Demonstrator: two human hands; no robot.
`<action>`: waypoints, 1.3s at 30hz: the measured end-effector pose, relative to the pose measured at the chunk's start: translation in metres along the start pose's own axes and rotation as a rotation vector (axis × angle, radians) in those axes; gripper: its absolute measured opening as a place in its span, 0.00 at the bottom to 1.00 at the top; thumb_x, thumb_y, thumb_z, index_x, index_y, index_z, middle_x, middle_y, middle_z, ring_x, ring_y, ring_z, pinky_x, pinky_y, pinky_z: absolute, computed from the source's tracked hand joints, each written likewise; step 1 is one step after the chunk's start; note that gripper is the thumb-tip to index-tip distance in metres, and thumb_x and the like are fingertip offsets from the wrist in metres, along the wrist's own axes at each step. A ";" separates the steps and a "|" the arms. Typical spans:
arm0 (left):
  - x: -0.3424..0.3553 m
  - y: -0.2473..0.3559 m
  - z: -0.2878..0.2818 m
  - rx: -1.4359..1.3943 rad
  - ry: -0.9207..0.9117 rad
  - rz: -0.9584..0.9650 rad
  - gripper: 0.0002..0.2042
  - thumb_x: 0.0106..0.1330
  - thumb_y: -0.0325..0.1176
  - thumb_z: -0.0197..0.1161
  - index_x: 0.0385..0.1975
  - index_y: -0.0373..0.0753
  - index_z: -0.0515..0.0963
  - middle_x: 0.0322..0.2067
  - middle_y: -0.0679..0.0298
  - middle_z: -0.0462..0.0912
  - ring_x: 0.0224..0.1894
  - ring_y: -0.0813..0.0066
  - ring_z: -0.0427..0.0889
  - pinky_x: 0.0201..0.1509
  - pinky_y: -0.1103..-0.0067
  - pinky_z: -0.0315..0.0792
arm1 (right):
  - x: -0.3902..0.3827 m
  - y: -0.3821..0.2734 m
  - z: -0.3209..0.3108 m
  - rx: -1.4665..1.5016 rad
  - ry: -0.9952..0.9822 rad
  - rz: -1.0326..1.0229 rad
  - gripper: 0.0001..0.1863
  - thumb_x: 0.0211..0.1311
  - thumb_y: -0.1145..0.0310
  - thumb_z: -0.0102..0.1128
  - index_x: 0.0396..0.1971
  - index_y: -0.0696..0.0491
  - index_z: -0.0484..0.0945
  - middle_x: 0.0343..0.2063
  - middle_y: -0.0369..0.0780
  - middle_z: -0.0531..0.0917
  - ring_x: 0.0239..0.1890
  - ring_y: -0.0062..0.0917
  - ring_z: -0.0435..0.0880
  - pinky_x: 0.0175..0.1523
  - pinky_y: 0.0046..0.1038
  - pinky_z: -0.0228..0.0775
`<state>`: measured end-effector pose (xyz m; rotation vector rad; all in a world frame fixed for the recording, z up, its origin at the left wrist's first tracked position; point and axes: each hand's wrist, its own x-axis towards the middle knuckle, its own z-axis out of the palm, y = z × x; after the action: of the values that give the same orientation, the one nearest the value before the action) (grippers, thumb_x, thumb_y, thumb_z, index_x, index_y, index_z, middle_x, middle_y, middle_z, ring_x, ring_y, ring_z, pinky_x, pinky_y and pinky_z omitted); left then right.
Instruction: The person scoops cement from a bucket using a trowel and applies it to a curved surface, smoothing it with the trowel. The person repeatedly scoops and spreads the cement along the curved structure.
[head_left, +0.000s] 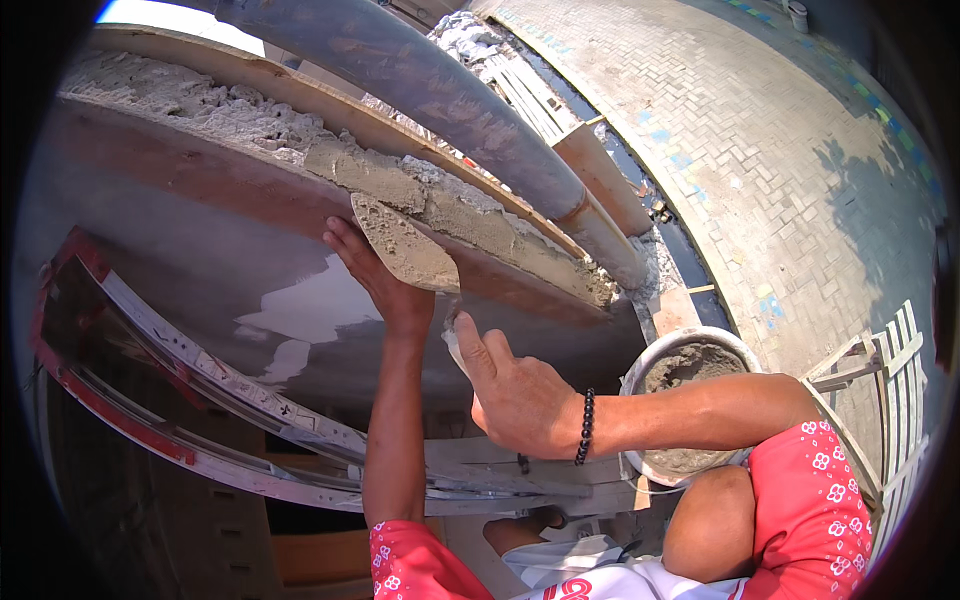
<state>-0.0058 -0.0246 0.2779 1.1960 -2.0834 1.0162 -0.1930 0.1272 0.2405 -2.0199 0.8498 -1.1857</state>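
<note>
A trowel (412,252) is clamped in the right grip (528,400); mortar (365,180) beyond, if overpressed, could fall. The left grip (370,268) is unclosed.

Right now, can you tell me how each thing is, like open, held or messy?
Trowel: held, blade coated with mortar.
Right hand: closed on the trowel's handle.
Left hand: open, partly hidden behind the blade.
Bucket: uncovered, with grey mortar inside.
Mortar strip: uneven, smoother in parts, lumpy elsewhere.
Pipe: marked with pale smears.
Bracelet: worn on the right wrist.
</note>
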 end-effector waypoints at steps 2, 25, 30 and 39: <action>0.003 -0.009 -0.010 0.020 0.016 0.061 0.58 0.52 0.52 0.73 0.73 0.37 0.37 0.72 0.43 0.32 0.73 0.38 0.32 0.72 0.47 0.37 | -0.032 0.012 -0.012 0.065 0.037 -0.066 0.41 0.49 0.77 0.57 0.64 0.70 0.50 0.38 0.56 0.71 0.27 0.48 0.81 0.33 0.39 0.78; 0.002 -0.010 0.002 0.132 0.014 0.097 0.54 0.57 0.60 0.66 0.70 0.28 0.44 0.68 0.29 0.39 0.71 0.29 0.38 0.69 0.44 0.42 | -0.130 0.100 -0.172 -0.808 -1.083 0.516 0.08 0.58 0.70 0.56 0.28 0.59 0.79 0.19 0.49 0.81 0.26 0.41 0.85 0.31 0.39 0.76; -0.001 -0.007 0.011 0.085 0.009 0.092 0.54 0.56 0.57 0.69 0.71 0.35 0.41 0.69 0.34 0.35 0.70 0.28 0.37 0.68 0.43 0.44 | -0.150 0.111 -0.151 -0.711 -1.049 0.392 0.08 0.54 0.70 0.57 0.30 0.58 0.80 0.17 0.48 0.81 0.24 0.42 0.85 0.32 0.40 0.77; 0.002 -0.011 0.006 0.115 -0.013 0.086 0.55 0.55 0.57 0.70 0.71 0.33 0.40 0.69 0.32 0.34 0.70 0.27 0.36 0.68 0.43 0.43 | -0.168 0.133 -0.122 -0.470 -0.948 0.346 0.09 0.48 0.68 0.60 0.29 0.57 0.78 0.15 0.49 0.79 0.24 0.45 0.83 0.31 0.42 0.75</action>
<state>0.0024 -0.0334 0.2797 1.1793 -2.1270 1.1853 -0.3949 0.1566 0.1019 -2.2963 0.9402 0.2303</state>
